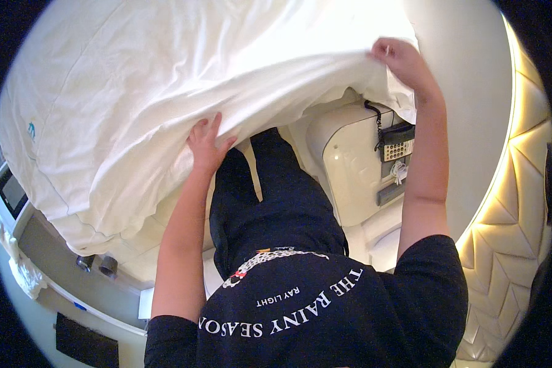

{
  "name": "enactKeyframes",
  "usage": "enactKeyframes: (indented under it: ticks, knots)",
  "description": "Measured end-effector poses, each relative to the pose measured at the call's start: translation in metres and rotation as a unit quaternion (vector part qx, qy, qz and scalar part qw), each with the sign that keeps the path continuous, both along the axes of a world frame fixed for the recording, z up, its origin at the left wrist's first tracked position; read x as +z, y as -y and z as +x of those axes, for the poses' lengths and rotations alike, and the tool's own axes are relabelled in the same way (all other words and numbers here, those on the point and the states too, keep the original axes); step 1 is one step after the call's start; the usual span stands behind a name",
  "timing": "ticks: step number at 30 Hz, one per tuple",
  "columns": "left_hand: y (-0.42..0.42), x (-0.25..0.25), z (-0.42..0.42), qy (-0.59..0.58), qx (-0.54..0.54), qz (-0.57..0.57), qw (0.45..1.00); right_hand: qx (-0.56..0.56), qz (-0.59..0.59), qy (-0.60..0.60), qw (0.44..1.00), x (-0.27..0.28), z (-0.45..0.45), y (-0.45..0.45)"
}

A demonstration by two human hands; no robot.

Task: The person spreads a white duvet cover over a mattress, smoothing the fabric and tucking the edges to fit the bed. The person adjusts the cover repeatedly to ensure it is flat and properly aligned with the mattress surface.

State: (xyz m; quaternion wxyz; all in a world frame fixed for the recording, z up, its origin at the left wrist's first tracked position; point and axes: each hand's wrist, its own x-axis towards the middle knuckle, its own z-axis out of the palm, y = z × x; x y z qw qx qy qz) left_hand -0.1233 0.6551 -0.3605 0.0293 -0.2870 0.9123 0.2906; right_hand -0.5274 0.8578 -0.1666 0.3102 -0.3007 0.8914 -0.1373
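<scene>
A large white cloth, looking like a duvet or its cover (165, 73), spreads in front of me and hangs in folds over the bed's near side. My right hand (398, 57) grips the cloth's edge at the upper right, fingers curled and slightly blurred. Lower and to the left, my left hand (208, 143) lies against the hanging folds with its fingers spread. A small blue mark shows on the cloth at the far left. What lies beneath the fabric is hidden.
Close to my right arm stands a cream bedside table (359, 165) carrying a corded telephone (397, 143) and a white coiled cable (398, 172). A padded headboard wall (492, 257) with a light strip curves along the right. Dark bins (106, 267) stand at the lower left.
</scene>
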Motion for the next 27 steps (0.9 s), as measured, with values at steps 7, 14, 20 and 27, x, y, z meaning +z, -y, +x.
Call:
enactKeyframes:
  ticks: [7,14,20,27]
  knots:
    - [0.027,0.015,-0.027,-0.061,0.075,0.135,0.986,0.010,-0.149,-0.127,0.981,-0.203,-0.012,0.101]
    - [0.132,0.076,-0.028,-0.055,0.198,0.090,0.974,0.001,-0.016,-0.241,0.970,-0.191,0.062,0.012]
    - [0.104,0.000,-0.036,-0.039,0.182,-0.101,0.977,-0.506,-0.070,-0.306,0.804,-0.228,0.072,-0.125]
    - [-0.057,0.022,-0.014,-0.026,0.050,-0.048,0.997,-0.774,-0.356,0.141,0.504,-0.225,0.010,-0.154]
